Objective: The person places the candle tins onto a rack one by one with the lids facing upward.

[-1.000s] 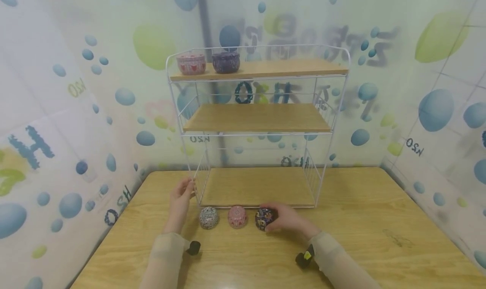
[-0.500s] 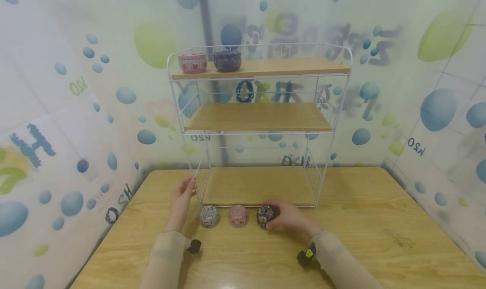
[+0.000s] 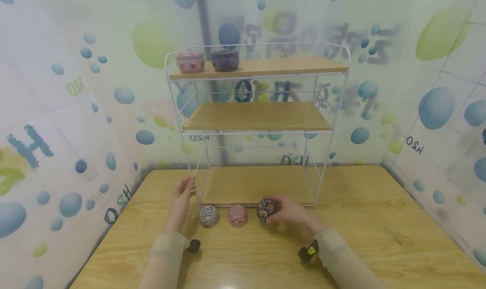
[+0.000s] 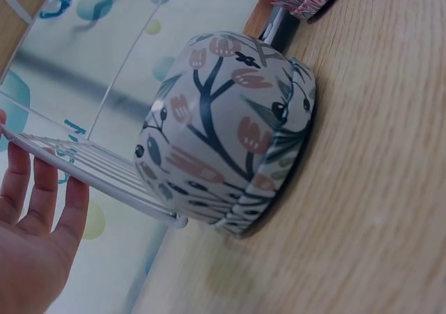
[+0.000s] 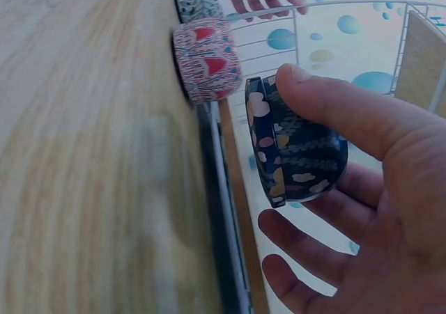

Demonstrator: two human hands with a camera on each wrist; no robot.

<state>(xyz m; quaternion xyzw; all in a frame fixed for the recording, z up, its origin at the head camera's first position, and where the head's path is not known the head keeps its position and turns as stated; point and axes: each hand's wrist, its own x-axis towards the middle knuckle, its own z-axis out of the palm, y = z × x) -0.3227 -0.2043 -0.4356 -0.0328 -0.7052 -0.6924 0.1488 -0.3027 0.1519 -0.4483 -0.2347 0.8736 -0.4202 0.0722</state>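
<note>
My right hand (image 3: 291, 213) grips a small dark-blue floral tin (image 5: 310, 150), thumb on one side and fingers on the other. In the right wrist view the tin is raised off the table, its rim facing the tabletop. At the rack's left side, my left hand (image 3: 180, 202) holds the white wire side rail (image 4: 90, 171) with its fingertips. Between the hands, a white tin with leaf and flower print (image 4: 209, 129) and a pink tin with red hearts (image 3: 237, 215) stand rim-down on the table, along the rack's front edge.
The three-tier white wire rack has wooden shelves: bottom (image 3: 258, 185), middle (image 3: 258, 116) and top (image 3: 292, 65). A pink tin (image 3: 190, 63) and a dark purple tin (image 3: 225, 61) sit at the top left. A patterned wall covering (image 3: 152, 86) surrounds the wooden table (image 3: 372, 221).
My right hand has lifted the dark-blue tin, moving it slightly up and to the right in the head view. My left hand stays on the rail.
</note>
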